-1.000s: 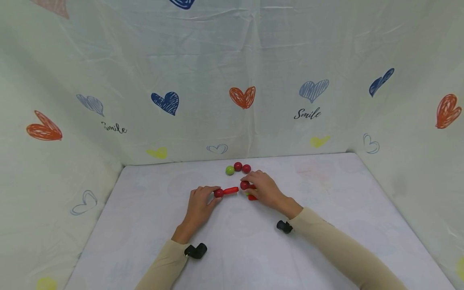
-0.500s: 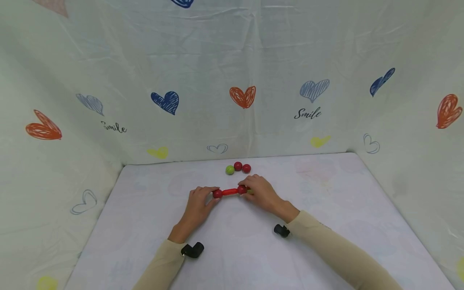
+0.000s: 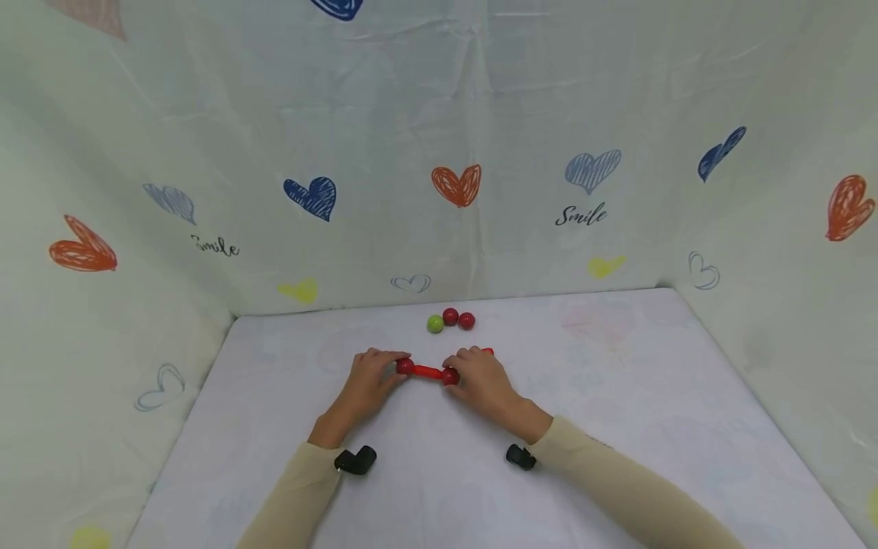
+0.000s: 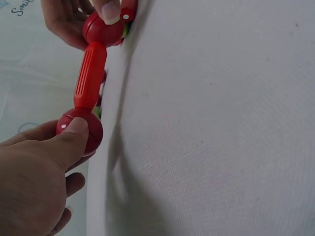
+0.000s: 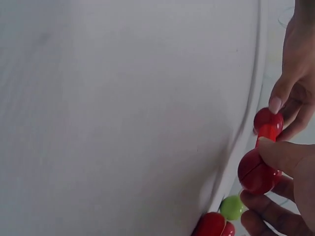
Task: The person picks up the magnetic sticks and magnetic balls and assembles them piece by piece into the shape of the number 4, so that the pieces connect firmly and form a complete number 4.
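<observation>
My left hand [image 3: 363, 385] pinches a dark red ball [image 3: 405, 367] between thumb and fingers. From that ball a bright red ribbed stick [image 3: 427, 373] runs to a second dark red ball [image 3: 450, 376], which my right hand [image 3: 482, 387] pinches. In the left wrist view, the stick [image 4: 91, 76] meets both balls end to end, like a small dumbbell. A dark seam crosses the right-hand ball [image 5: 256, 172] in the right wrist view. The piece is held just above or at the table; the head view does not settle which.
A green ball [image 3: 435, 324] and two dark red balls, one in the middle [image 3: 450, 316] and one at the right [image 3: 467, 321], sit near the table's back edge. Behind my right hand a red piece [image 3: 488, 351] shows, mostly hidden. A heart-printed curtain surrounds the white table [image 3: 617, 427].
My right hand has brought its ball leftward onto the stick's free end, away from the pieces beside it. Both hands have since shifted slightly left, the right one also nearer.
</observation>
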The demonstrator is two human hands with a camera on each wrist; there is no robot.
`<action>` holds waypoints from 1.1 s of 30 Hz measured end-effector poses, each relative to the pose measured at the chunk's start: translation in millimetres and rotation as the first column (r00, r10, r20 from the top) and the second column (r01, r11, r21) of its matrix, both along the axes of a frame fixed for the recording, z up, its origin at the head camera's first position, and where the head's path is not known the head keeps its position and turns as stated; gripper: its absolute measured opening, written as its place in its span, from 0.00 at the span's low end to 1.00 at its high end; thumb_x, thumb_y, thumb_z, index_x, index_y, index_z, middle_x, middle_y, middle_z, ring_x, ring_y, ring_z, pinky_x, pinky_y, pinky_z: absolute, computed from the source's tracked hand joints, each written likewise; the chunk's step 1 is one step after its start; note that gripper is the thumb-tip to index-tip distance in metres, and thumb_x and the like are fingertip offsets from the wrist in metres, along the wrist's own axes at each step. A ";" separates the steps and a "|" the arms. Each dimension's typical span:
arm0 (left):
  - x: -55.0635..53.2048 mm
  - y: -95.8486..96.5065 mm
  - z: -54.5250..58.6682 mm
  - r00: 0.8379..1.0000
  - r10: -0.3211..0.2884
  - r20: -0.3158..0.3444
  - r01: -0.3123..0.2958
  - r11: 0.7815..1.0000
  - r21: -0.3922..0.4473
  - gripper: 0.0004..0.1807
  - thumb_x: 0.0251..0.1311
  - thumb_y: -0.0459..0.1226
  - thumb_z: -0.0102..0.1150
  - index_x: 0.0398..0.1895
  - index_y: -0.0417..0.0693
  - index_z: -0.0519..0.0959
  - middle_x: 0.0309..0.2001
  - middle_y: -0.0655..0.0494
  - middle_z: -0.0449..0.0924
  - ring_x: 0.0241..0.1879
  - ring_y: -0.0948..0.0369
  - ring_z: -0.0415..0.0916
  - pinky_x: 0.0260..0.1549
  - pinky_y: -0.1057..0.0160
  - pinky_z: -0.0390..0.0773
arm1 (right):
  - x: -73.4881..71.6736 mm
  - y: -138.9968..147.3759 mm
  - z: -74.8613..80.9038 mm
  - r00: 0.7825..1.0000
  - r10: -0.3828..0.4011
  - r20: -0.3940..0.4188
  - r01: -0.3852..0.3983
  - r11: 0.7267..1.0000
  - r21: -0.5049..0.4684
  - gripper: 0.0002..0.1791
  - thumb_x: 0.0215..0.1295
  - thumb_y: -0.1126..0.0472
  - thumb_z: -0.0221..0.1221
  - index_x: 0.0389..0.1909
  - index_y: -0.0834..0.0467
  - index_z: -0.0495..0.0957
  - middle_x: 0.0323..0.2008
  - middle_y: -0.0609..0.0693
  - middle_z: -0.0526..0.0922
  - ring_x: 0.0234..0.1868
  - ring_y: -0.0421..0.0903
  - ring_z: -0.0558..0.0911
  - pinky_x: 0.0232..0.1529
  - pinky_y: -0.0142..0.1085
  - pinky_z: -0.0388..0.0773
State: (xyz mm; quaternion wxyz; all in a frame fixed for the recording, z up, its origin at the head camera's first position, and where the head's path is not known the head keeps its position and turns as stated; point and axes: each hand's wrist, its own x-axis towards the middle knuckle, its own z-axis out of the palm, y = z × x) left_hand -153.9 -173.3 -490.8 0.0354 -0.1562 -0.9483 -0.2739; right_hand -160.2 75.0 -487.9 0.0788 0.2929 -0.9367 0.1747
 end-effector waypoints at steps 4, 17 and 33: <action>-2.5 -0.2 -1.8 1.000 0.005 0.013 -0.005 1.000 -0.007 0.23 0.64 0.34 0.74 0.63 0.47 0.84 0.53 0.53 0.88 0.52 0.53 0.76 0.58 0.48 0.70 | 6.5 -5.2 -1.6 1.000 -0.006 -0.003 0.006 1.000 -0.010 0.18 0.59 0.56 0.79 0.48 0.55 0.87 0.34 0.46 0.82 0.37 0.44 0.76 0.39 0.36 0.78; -6.9 -1.0 -6.7 1.000 0.013 -0.001 -0.013 1.000 0.003 0.21 0.63 0.30 0.73 0.60 0.47 0.85 0.52 0.51 0.85 0.48 0.53 0.74 0.50 0.51 0.73 | 18.1 -13.6 -1.7 0.997 0.005 0.075 -0.005 1.000 -0.008 0.20 0.60 0.55 0.78 0.52 0.55 0.87 0.37 0.46 0.83 0.38 0.42 0.77 0.39 0.33 0.78; -19.2 1.1 -10.2 0.996 -0.039 -0.079 0.037 0.999 -0.029 0.24 0.62 0.24 0.70 0.61 0.46 0.86 0.56 0.48 0.85 0.53 0.48 0.78 0.51 0.48 0.74 | 37.4 -31.1 -1.6 0.970 0.085 0.230 -0.057 0.990 -0.128 0.24 0.63 0.60 0.75 0.59 0.58 0.84 0.47 0.49 0.88 0.46 0.44 0.83 0.48 0.34 0.82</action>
